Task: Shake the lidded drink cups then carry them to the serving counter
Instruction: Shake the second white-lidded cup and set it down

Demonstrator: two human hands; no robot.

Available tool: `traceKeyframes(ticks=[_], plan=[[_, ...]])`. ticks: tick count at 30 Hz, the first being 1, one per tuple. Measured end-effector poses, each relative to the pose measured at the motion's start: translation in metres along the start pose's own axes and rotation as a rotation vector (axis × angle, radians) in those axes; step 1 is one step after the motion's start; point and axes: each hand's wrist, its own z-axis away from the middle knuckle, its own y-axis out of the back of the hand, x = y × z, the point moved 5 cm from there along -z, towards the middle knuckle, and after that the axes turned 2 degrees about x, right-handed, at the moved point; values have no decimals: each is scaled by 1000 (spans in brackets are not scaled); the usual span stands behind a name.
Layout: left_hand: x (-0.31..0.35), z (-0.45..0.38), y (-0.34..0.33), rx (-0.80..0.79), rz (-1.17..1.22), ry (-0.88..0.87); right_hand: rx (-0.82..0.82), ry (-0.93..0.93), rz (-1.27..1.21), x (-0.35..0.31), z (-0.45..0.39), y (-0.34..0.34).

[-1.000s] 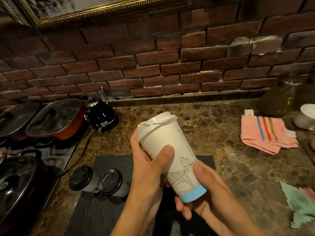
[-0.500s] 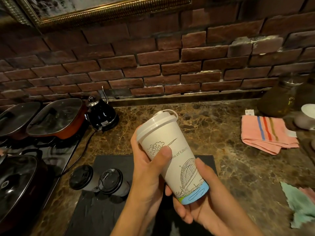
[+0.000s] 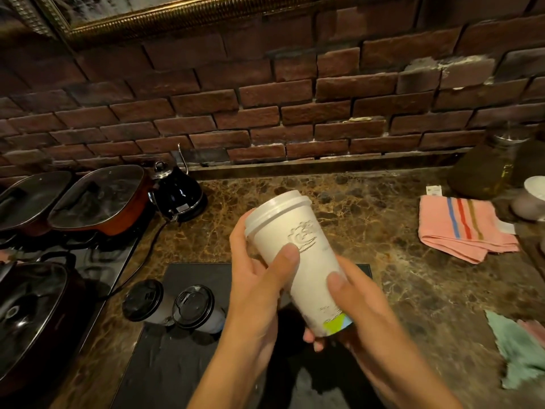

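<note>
Three lidded cups at the prep counter, none carried off yet.

Head view: the white cup [image 3: 298,261] is tilted in mid-air over the black mat [image 3: 188,358], left hand [image 3: 259,293] wrapped round its upper wall, right hand [image 3: 358,305] curled under its base; its blur suggests shaking. Two dark-lidded cups [image 3: 174,305] stand on the mat's left edge, apparently awaiting their turn.

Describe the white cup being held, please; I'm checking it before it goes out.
The white cup looks like paper, with a white plastic-looking lid on. A faint line drawing marks its side; a green-and-blue band rings its base. It is tilted, lid up-left, above the counter. The left hand grips its upper half, the right hand its base.
</note>
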Motion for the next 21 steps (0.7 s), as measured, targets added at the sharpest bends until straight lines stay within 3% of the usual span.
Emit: traceKeyframes(ticks=[2, 5, 8, 11, 13, 21], plan=[[-2, -1, 1, -26, 14, 40, -72, -183, -258, 7, 1, -2], [-7, -3, 1, -42, 17, 73, -140, -306, -373, 15, 0, 0], [-11, -3, 5, -29, -7, 64, -14, -189, -194, 11, -3, 10], [-12, -2, 7, 8, -154, -27, 178, 118, 325, -5, -8, 26], [-15, -1, 5, 1, -331, -117, 212, 224, 488, -14, -10, 29], [-57, 0, -5, -114, -577, -146, 158, 280, 408, -6, -17, 37]])
